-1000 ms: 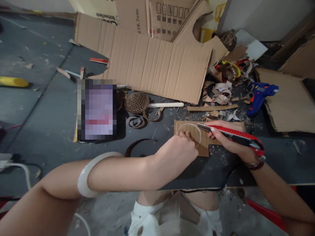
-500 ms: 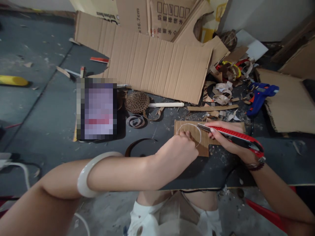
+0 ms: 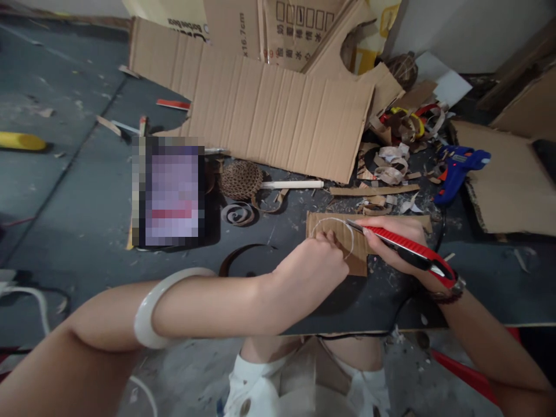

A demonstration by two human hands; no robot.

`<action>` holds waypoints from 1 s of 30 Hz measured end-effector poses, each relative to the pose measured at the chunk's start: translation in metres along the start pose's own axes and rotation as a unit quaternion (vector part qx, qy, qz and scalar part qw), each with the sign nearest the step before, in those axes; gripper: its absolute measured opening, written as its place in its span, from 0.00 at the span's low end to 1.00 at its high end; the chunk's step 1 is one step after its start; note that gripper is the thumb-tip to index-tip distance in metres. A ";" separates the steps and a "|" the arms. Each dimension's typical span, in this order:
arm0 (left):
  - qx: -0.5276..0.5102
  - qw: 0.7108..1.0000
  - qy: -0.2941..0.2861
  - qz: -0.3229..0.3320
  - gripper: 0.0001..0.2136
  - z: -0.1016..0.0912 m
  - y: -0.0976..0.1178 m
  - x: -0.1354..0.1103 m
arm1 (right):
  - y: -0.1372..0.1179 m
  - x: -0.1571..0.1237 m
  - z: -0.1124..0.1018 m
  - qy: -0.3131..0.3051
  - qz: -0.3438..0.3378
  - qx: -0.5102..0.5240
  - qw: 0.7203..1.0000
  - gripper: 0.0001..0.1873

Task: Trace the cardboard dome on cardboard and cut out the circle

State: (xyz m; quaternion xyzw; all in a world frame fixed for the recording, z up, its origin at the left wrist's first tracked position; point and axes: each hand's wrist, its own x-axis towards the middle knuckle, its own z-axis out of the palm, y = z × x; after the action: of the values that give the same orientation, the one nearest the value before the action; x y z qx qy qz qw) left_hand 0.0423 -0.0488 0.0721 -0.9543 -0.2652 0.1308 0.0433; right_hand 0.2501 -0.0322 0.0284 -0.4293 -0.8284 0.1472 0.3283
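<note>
A small piece of corrugated cardboard (image 3: 359,265) lies on the dark table, a white circle drawn on it. My left hand (image 3: 315,263) is closed, its curled fingers pressing on the cardboard inside the circle; the fingertips are partly hidden. Wrapped round a red and black utility knife (image 3: 408,246), my right hand (image 3: 393,231) rests at the cardboard's right side. The knife's blade tip meets the circle's upper right line, and its handle slants down toward my right wrist.
Behind lies a large cardboard sheet (image 3: 278,116). A tablet with a blurred screen (image 3: 174,197), a coiled cardboard dome (image 3: 241,179) and a white pen (image 3: 295,185) are left of centre. A blue glue gun (image 3: 460,171) stands right, near paper scraps (image 3: 393,162). A yellow-handled tool (image 3: 21,141) lies far left.
The knife's handle has swung slightly lower and toward me, its tip staying near the circle's line. My left hand holds its place on the cardboard. The whole view has shifted a little.
</note>
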 end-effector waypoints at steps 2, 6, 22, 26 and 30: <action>-0.005 1.000 -0.002 0.000 0.11 -0.001 0.000 0.000 | -0.003 0.001 0.001 0.004 0.019 -0.005 1.000 0.08; -0.011 1.000 0.000 -0.010 0.10 0.000 0.000 0.001 | -0.001 -0.003 0.004 0.018 0.017 -0.011 1.000 0.08; 0.009 0.999 0.030 -0.007 0.10 0.006 0.001 -0.001 | -0.002 -0.007 -0.001 0.044 -0.026 -0.032 0.998 0.11; 0.006 1.000 0.025 -0.012 0.11 0.006 0.002 -0.001 | -0.003 -0.007 0.002 0.044 -0.028 -0.022 0.998 0.13; 0.009 1.000 0.019 -0.007 0.10 0.004 0.001 -0.001 | -0.004 -0.005 0.001 0.048 -0.025 -0.021 0.998 0.12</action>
State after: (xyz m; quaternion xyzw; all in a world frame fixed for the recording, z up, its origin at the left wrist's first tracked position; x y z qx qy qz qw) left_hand 0.0412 -0.0505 0.0686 -0.9544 -0.2695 0.1144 0.0583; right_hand 0.2489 -0.0387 0.0272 -0.4218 -0.8252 0.1010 0.3618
